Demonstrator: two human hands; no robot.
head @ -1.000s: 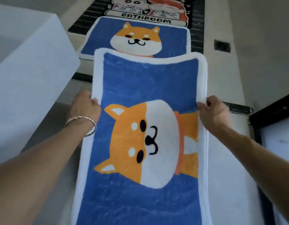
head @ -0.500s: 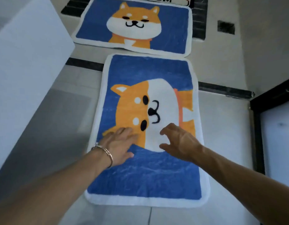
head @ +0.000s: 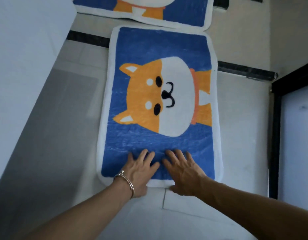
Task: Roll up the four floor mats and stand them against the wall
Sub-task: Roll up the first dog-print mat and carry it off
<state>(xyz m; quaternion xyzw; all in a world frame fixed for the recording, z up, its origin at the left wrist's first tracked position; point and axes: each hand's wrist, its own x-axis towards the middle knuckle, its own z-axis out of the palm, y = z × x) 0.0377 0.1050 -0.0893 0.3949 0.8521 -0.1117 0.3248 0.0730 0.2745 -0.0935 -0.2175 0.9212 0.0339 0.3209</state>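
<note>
A blue floor mat (head: 160, 47) with a white border and an orange-and-white dog lies flat on the pale tiled floor, its long side running away from me. My left hand (head: 141, 168) and my right hand (head: 181, 170) rest side by side, palms down with fingers spread, on the mat's near end. Their thumbs reach the white near edge. Beyond its far end lies a second blue dog mat (head: 184, 13), cut off by the top of the frame.
A pale wall or cabinet face (head: 28, 66) rises on the left. On the right stands a black-framed door or panel (head: 277, 135). A dark strip (head: 245, 70) crosses the floor under the near mat. A bracelet sits on my left wrist.
A second ago both hands held the mat up by its side edges. It was laid flat, and the hands have slid from the dog picture back to the mat's near end.
</note>
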